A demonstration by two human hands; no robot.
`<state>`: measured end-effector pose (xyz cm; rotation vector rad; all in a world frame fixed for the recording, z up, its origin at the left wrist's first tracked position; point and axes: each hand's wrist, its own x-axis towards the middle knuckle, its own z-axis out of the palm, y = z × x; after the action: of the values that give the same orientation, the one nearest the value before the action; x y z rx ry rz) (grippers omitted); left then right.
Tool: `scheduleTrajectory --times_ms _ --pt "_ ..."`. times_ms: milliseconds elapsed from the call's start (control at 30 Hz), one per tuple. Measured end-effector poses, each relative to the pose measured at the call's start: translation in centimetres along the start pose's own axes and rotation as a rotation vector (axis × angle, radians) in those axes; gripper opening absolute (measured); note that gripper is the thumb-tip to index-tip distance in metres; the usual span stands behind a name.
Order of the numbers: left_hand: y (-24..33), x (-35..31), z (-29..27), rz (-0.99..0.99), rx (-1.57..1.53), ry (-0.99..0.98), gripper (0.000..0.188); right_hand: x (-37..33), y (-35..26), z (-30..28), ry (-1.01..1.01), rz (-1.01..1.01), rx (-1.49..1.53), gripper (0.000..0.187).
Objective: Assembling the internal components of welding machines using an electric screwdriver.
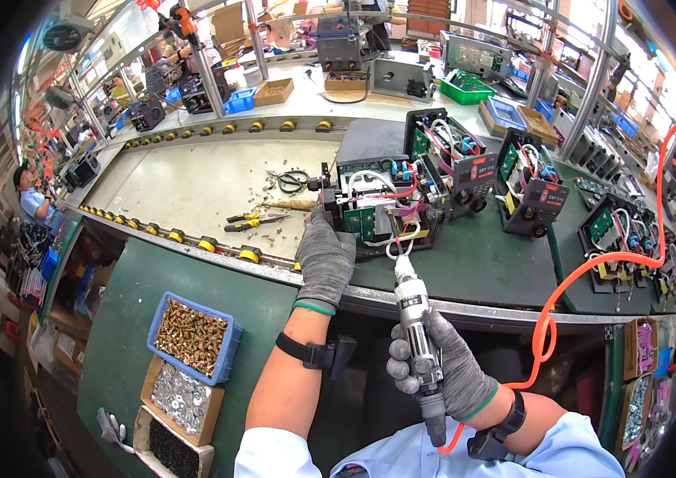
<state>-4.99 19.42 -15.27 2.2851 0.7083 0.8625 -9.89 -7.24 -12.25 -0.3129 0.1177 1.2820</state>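
Left hand (324,259) in a grey knit glove, laid flat against the left side of an open black machine (378,203) on the green bench mat (481,267), fingers together and stretched along its edge, steadying rather than gripping. Right hand (443,362), gloved alike, fingers clamped around the body of a powered screwdriver (414,315) held upright, tip pointing at the front lower edge of the machine, just beside a looped white wire (398,239). Orange hose (593,267) running from the base of the screwdriver, curling to the right and climbing up past the bench edge. Black straps on both wrists. Machine standing near the front edge of the mat, circuit boards and red and white wires exposed on top. Behind and to the right, 2 more open black machines (529,183) of the same kind, well apart from the hands. Left of the machine, on the pale work surface (187,179), yellow-handled pliers (254,221) and black scissors (292,181) among small scraps. Lower left, a blue bin of brass screws (192,336), then a box of silver washers (181,397) and a box of black screws (169,450), set just beside one another.
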Motion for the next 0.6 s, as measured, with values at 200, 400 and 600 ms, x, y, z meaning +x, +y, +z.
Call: scheduleTrajectory --times_ms 200,400,600 --pt "0.6 -0.2 -0.5 0.020 -0.048 0.001 0.057 0.0 -0.1 -0.1 -0.041 0.010 0.049 0.054" --pt "0.7 -0.1 -0.7 -0.014 0.032 -0.047 0.059 0.3 0.0 -0.5 -0.088 0.023 0.106 0.055" --pt "0.6 0.0 -1.2 -0.009 0.060 -0.074 0.056 0.9 -0.5 -1.3 -0.124 0.044 0.073 0.058"
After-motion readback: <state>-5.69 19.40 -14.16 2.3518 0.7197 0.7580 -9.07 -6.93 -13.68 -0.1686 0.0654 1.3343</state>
